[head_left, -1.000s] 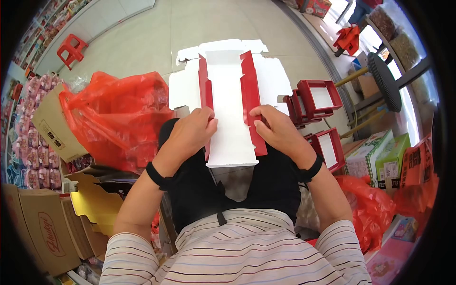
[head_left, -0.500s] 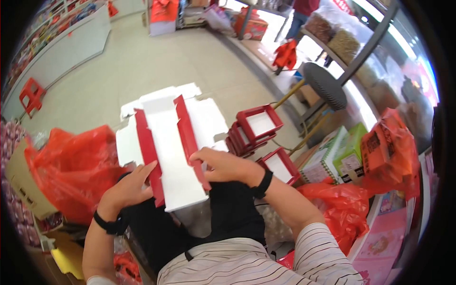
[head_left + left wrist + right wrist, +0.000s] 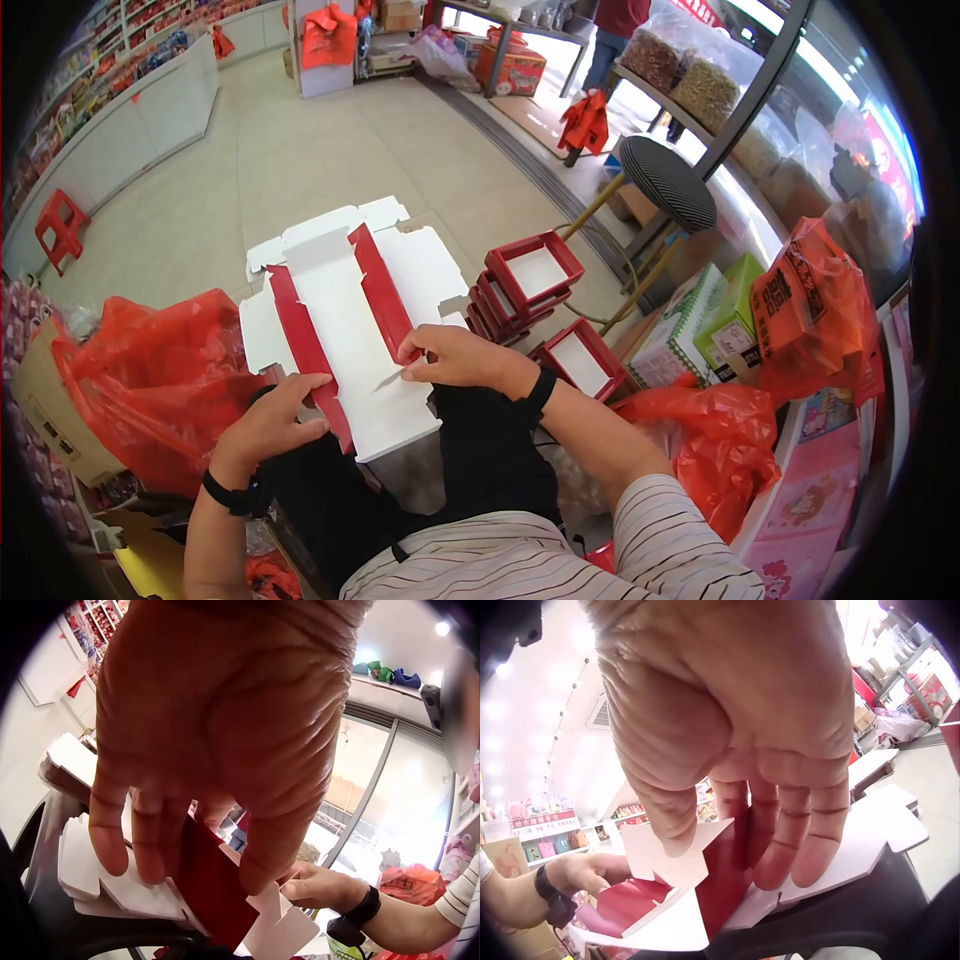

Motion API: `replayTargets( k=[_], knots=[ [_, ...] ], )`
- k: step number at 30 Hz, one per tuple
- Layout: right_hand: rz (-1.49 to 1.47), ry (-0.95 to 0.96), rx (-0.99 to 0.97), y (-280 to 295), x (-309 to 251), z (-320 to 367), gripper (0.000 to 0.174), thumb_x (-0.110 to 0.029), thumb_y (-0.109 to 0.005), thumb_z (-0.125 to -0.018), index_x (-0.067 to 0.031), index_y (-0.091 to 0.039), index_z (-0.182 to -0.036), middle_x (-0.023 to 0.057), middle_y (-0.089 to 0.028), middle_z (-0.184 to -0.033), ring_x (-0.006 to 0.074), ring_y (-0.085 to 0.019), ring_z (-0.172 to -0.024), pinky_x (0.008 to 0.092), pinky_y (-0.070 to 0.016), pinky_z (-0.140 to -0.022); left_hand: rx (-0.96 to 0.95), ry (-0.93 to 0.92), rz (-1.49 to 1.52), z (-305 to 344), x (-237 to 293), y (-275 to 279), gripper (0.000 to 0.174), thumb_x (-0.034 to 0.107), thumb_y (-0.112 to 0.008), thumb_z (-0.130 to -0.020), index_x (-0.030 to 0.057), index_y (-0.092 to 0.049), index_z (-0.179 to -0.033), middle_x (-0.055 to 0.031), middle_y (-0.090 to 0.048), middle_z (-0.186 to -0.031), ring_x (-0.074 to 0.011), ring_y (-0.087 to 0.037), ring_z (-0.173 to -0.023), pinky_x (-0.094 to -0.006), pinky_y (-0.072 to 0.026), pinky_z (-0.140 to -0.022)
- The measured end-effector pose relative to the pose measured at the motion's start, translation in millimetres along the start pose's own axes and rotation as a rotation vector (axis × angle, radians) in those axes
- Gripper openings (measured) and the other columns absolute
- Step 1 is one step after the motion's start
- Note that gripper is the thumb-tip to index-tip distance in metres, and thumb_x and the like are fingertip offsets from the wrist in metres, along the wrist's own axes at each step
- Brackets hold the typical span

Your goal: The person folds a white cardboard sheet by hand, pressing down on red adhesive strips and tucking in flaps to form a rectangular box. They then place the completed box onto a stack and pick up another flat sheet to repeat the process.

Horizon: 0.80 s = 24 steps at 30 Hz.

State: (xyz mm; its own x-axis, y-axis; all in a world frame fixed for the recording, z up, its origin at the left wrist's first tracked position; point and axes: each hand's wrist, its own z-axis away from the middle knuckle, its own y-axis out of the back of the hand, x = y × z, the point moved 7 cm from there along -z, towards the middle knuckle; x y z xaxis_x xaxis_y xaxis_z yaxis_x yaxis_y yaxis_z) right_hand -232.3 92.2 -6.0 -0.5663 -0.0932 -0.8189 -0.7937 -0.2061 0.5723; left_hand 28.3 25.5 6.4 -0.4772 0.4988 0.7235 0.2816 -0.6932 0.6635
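A white cardboard sheet (image 3: 335,310) with two raised red side panels lies over the person's lap. Around the near part of the left red panel (image 3: 300,335) the left hand (image 3: 268,425) has its fingers and thumb, and the left wrist view shows that red panel (image 3: 214,881) between them. The right hand (image 3: 455,357) pinches the near end of the right red panel (image 3: 380,295). In the right wrist view its thumb rests on a small white flap (image 3: 656,855), with the fingers behind the red panel (image 3: 724,877).
Red trays with white bottoms (image 3: 535,272) stand stacked on the right, near a round striped stool (image 3: 668,183). A red plastic bag (image 3: 165,375) is at the left, and another (image 3: 715,430) at the right beside green and white boxes (image 3: 725,320).
The head view has swung to the right. A small white flap now shows bent inward at the right hand's fingertips. Both hands remain at the near ends of the red panels.
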Motion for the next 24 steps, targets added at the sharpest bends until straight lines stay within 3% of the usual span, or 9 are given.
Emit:
replayTargets(
  k=[2,5,8,11,13,17,20,24],
  knots=[
    [0.038,0.024,0.067,-1,-3,-1,0.028,-0.026,-0.078,-0.095,-0.0026,-0.072,-0.11,0.0084,-0.073,-0.101,0.0191,-0.066,-0.088,0.0329,-0.0546,-0.08,0.019,0.005,-0.025,2,9,0,0.066,0.027,-0.076,-0.085,0.0027,-0.057,-0.144,-0.0214,-0.065,-0.127,-0.0344,-0.067,-0.113,-0.0395,-0.0544,-0.097],
    [0.031,0.038,0.137,-1,-6,0,0.025,-0.027,-0.078,-0.093,-0.0042,-0.072,-0.1,0.0148,-0.072,-0.096,0.0331,-0.069,-0.091,0.0416,-0.0542,-0.08,0.076,-0.016,-0.11,1,18,-2,0.054,0.027,-0.076,-0.086,0.0045,-0.062,-0.133,-0.0192,-0.066,-0.118,-0.0349,-0.068,-0.106,-0.0402,-0.0555,-0.093],
    [0.053,0.059,0.15,-3,-4,-1,0.025,-0.028,-0.075,-0.095,-0.0034,-0.071,-0.098,0.0164,-0.071,-0.093,0.0356,-0.068,-0.089,0.0443,-0.0539,-0.079,0.167,-0.021,-0.167,0,19,-2,0.04,0.027,-0.076,-0.087,0.0058,-0.065,-0.12,-0.0171,-0.065,-0.108,-0.0366,-0.068,-0.097,-0.0424,-0.0569,-0.087],
    [0.101,0.138,0.149,-8,-1,-5,0.025,-0.024,-0.074,-0.099,0.0009,-0.072,-0.103,0.0144,-0.072,-0.091,0.0292,-0.067,-0.081,0.0366,-0.0536,-0.074,0.329,-0.067,-0.278,-2,9,-3,0.025,0.026,-0.074,-0.093,0.0068,-0.066,-0.106,-0.0161,-0.064,-0.099,-0.0397,-0.068,-0.089,-0.0471,-0.057,-0.077],
    [0.1,0.058,0.162,-9,3,-5,0.025,-0.022,-0.069,-0.103,0.0021,-0.071,-0.101,0.0133,-0.069,-0.085,0.0254,-0.065,-0.077,0.0364,-0.0521,-0.071,0.414,-0.07,-0.282,-5,4,-4,0.02,0.026,-0.07,-0.098,0.0075,-0.065,-0.103,-0.0171,-0.063,-0.095,-0.0412,-0.067,-0.088,-0.0505,-0.0557,-0.074],
    [-0.039,0.061,0.281,-9,5,-4,0.027,-0.023,-0.061,-0.11,0.0016,-0.068,-0.103,0.0087,-0.062,-0.085,0.0144,-0.056,-0.08,0.032,-0.0488,-0.074,0.46,-0.03,-0.274,-15,9,-9,0.02,0.025,-0.064,-0.104,0.0053,-0.065,-0.102,-0.0173,-0.064,-0.093,-0.0407,-0.066,-0.087,-0.0499,-0.0534,-0.075],
    [-0.135,-0.019,0.295,-8,-7,0,0.027,-0.024,-0.061,-0.109,0.0012,-0.067,-0.102,0.0173,-0.06,-0.085,0.0322,-0.058,-0.077,0.0408,-0.0488,-0.074,0.499,0.005,-0.277,-25,10,-7,0.022,0.027,-0.064,-0.105,0.0058,-0.066,-0.101,-0.0163,-0.065,-0.089,-0.04,-0.067,-0.085,-0.0495,-0.0533,-0.074],
    [-0.057,0.071,0.359,0,-8,-2,0.029,-0.027,-0.06,-0.111,0.0008,-0.066,-0.103,0.0161,-0.06,-0.086,0.0308,-0.058,-0.079,0.0404,-0.0482,-0.075,0.469,0.017,-0.352,-36,14,-6,0.022,0.028,-0.064,-0.104,0.0069,-0.067,-0.101,-0.0151,-0.066,-0.089,-0.0386,-0.068,-0.085,-0.049,-0.0541,-0.074]
  ],
)
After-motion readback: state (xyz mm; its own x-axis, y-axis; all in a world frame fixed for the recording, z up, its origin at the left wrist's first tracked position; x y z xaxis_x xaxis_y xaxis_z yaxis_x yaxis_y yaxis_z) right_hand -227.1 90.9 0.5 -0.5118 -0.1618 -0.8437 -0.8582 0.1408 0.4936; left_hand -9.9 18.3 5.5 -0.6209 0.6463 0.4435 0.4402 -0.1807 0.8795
